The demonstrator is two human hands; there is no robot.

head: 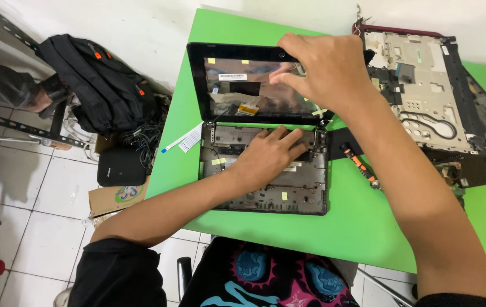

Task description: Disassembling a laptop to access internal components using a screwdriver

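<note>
Small laptop (pixel 263 131) lies mid-surface (pixel 368 227). Left hand (pixel 268 156) presses flat, fingers open, on the stripped base (pixel 305 193); right hand (pixel 325 68) pinches the screen bezel (pixel 197 79) at its far right edge — lift evenly, base steadied, sparing the hinge.

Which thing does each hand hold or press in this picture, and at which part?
The right hand grips the small laptop's screen lid at its top right edge. The left hand presses flat on the stripped base; it grasps nothing.
</note>
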